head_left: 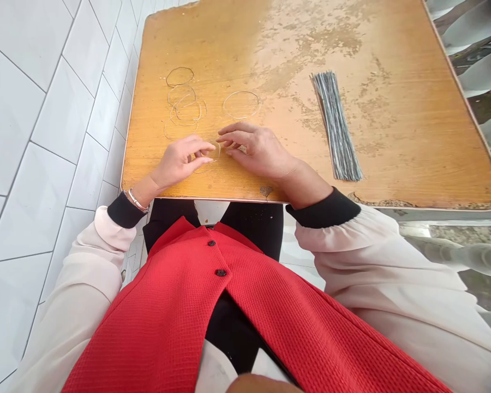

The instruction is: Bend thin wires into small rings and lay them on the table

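Observation:
My left hand (pixel 184 162) and my right hand (pixel 259 150) sit close together near the table's front edge. Their fingertips pinch a thin wire loop (pixel 215 155) between them, partly hidden by my fingers. Above my hands lie several wire rings: a dark one (pixel 180 76), a tangled overlapping group (pixel 186 107), and a single pale ring (pixel 241 105). Right of my right hand lies a straight bundle of grey wire strands (pixel 336 126), out of reach of my fingers.
The worn orange wooden tabletop (pixel 331 164) has peeling patches and a metal-trimmed edge. White floor tiles (pixel 36 109) lie to the left, and a glass-and-railing barrier (pixel 474 65) lies to the right. A bangle circles my left wrist.

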Demonstrator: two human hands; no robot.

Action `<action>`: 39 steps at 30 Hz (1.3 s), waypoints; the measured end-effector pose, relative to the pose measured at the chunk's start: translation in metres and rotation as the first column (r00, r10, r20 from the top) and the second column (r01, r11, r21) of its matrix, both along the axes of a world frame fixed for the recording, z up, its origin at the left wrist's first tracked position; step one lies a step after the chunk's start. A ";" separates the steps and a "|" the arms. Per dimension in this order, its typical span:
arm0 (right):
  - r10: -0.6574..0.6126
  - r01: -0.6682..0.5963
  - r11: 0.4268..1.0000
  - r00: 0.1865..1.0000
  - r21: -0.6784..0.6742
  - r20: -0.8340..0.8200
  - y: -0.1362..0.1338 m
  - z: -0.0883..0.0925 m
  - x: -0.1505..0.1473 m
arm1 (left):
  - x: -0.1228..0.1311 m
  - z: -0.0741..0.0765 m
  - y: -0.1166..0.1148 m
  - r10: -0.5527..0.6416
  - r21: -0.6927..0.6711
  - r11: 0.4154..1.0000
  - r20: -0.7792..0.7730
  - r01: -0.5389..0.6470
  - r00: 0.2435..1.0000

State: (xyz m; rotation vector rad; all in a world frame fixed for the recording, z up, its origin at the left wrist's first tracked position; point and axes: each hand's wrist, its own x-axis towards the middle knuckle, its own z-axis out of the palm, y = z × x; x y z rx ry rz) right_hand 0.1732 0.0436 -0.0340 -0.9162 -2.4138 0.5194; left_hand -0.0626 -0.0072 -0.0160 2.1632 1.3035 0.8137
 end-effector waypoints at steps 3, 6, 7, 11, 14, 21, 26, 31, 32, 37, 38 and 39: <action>-0.068 0.068 0.997 0.998 0.028 -0.003 0.003 -0.003 0.004 | -0.023 0.008 -0.001 0.059 0.052 0.997 -0.026 -0.057 0.998; -0.067 0.066 0.996 0.997 0.057 0.029 0.004 -0.008 0.003 | -0.041 0.009 -0.002 -0.004 0.077 0.997 -0.160 0.017 0.987; -0.056 0.053 0.996 0.997 0.069 0.046 0.004 -0.010 0.001 | -0.042 0.007 -0.002 -0.027 0.080 0.996 -0.205 0.044 0.978; -0.041 0.032 0.994 0.996 0.104 0.081 -0.001 -0.015 -0.008 | -0.030 -0.011 -0.003 -0.094 0.067 0.990 -0.340 0.124 0.936; -0.065 0.054 0.991 0.994 0.123 0.085 -0.005 -0.018 -0.014 | -0.017 -0.023 0.000 -0.082 0.081 0.989 -0.377 0.122 0.922; -0.119 0.108 0.986 0.990 0.126 0.077 -0.010 -0.022 -0.021 | -0.009 -0.026 0.004 -0.035 0.098 0.992 -0.408 0.082 0.912; -0.116 0.108 0.986 0.992 0.123 0.058 -0.015 -0.022 -0.021 | -0.009 -0.028 0.006 -0.027 0.133 0.987 -0.422 0.091 0.906; -0.132 0.124 0.986 0.989 0.110 0.068 -0.015 -0.022 -0.020 | -0.012 -0.028 0.009 -0.048 0.134 0.984 -0.429 0.116 0.902; -0.136 0.129 0.986 0.988 0.102 0.071 -0.015 -0.022 -0.020 | -0.013 -0.028 0.009 -0.053 0.131 0.984 -0.434 0.121 0.899; -0.145 0.142 0.989 0.987 0.053 0.065 -0.014 -0.020 -0.021 | -0.012 -0.024 0.007 -0.042 0.133 0.984 -0.460 0.115 0.887; -0.145 0.142 0.989 0.988 0.042 0.062 -0.014 -0.020 -0.021 | -0.012 -0.024 0.006 -0.038 0.132 0.985 -0.465 0.111 0.885; -0.143 0.141 0.989 0.988 0.032 0.057 -0.015 -0.021 -0.021 | -0.011 -0.024 0.006 -0.035 0.130 0.986 -0.468 0.108 0.883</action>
